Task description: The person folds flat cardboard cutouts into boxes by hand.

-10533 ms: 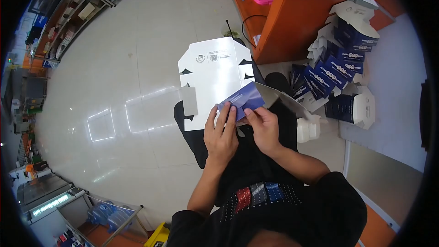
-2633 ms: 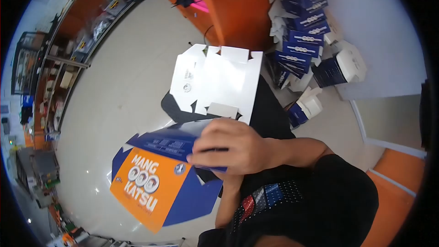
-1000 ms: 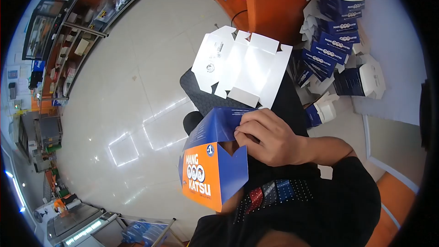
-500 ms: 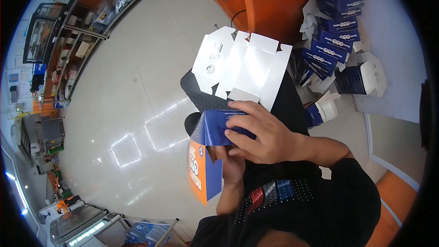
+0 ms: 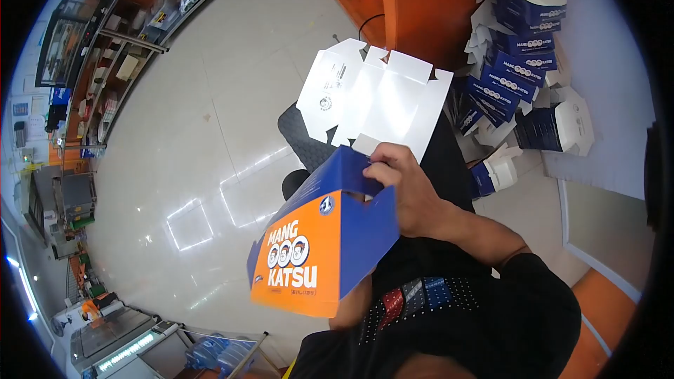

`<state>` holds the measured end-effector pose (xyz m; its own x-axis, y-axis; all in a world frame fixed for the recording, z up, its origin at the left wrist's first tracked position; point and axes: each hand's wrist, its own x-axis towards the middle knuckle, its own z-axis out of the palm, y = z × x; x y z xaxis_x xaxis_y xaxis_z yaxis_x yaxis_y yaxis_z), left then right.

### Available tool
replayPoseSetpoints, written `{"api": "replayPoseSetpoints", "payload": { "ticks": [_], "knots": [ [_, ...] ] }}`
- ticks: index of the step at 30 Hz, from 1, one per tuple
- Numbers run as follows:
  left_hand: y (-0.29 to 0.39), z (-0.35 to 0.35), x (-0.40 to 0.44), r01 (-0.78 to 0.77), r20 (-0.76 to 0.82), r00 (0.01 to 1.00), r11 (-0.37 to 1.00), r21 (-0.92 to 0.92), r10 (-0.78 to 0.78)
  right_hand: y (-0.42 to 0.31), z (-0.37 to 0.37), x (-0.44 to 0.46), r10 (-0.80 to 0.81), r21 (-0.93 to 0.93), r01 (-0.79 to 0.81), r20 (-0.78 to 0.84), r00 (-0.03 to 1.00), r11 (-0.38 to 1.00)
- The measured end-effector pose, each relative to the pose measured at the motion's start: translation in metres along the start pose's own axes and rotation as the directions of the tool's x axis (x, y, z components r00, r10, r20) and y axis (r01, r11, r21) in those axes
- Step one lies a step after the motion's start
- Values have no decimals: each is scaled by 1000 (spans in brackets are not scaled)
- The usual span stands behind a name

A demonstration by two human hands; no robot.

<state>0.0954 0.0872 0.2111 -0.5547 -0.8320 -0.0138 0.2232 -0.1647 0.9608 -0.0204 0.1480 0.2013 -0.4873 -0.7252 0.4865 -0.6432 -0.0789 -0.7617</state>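
Note:
An orange and blue carton (image 5: 298,260), partly folded up, is tilted above my lap with its printed orange panel facing me. My right hand (image 5: 407,186) pinches the carton's upper blue flap at its right end. Behind the carton is my left hand (image 5: 353,307); only a bit near the wrist shows, and its fingers are hidden. A flat white carton blank (image 5: 379,102) with cut notches lies across my dark-clothed legs, just beyond the held carton.
Many folded blue cartons (image 5: 512,81) are stacked at the right, with a white and blue one (image 5: 500,170) below them. An orange cabinet (image 5: 428,14) stands at the top. Shelving (image 5: 130,45) lines the left. Water bottles (image 5: 217,353) stand at the lower left.
The carton, earlier turned edge-on, now shows its orange panel broadly again and reaches further left. My right hand's spread fingers have closed on the flap. My left hand's fingers have gone behind the carton.

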Motion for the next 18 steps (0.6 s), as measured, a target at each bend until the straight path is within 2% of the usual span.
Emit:
{"api": "replayPoseSetpoints", "payload": {
  "ticks": [3, 5, 6, 7, 8, 10, 11, 12, 13, 14, 15, 16, 17, 18],
  "knots": [
    [5, 9, 7, -127, 119, 987, 970, 207, 103, 13, 0, -1, 61, -36, -64, -76, 995, 997],
    [13, 12, 10, -342, 258, 934, 825, 450, 246, 24, 0, -2, 267, 251, -215, -194, 944, 944],
    [17, 10, 10, -437, 295, 899, 639, 633, 322, 22, 2, 2, 479, 460, -328, -260, 839, 825],
    [20, 3, 5, -460, 317, 868, 377, 804, 382, 26, 0, 7, 569, 507, -376, -305, 764, 776],
    [21, -3, 0, -426, 356, 832, 80, 901, 425, 33, -4, 11, 653, 556, -415, -342, 675, 720],
    [8, -6, 1, -241, 87, 779, 170, 955, 620, 52, -1, -2, 701, 611, -408, -371, 610, 678],
    [5, -18, 6, -263, 109, 792, 176, 949, 601, 55, 3, -7, 721, 640, -395, -388, 574, 659],
    [8, -12, 9, -294, -25, 837, 487, 823, 547, 58, 6, -12, 741, 669, -380, -401, 538, 638],
    [13, -2, 16, -291, -132, 882, 742, 604, 453, 59, 10, -17, 740, 676, -374, -393, 546, 635],
    [16, 4, 19, -257, -201, 923, 913, 316, 329, 60, 16, -25, 727, 661, -383, -378, 573, 646],
    [14, -4, 23, -164, -133, 971, 961, 221, 196, 62, 23, -35, 712, 644, -390, -363, 600, 658],
    [10, -16, 27, -195, -4, 977, 899, 392, 213, 64, 27, -43, 696, 627, -396, -349, 627, 671],
    [4, -29, 32, -239, 126, 971, 805, 543, 203, 66, 28, -50, 685, 531, -481, -299, 665, 698],
    [2, -41, 38, -296, 252, 953, 683, 668, 166, 66, 24, -49, 699, 495, -556, -162, 697, 668]
  ]
}}
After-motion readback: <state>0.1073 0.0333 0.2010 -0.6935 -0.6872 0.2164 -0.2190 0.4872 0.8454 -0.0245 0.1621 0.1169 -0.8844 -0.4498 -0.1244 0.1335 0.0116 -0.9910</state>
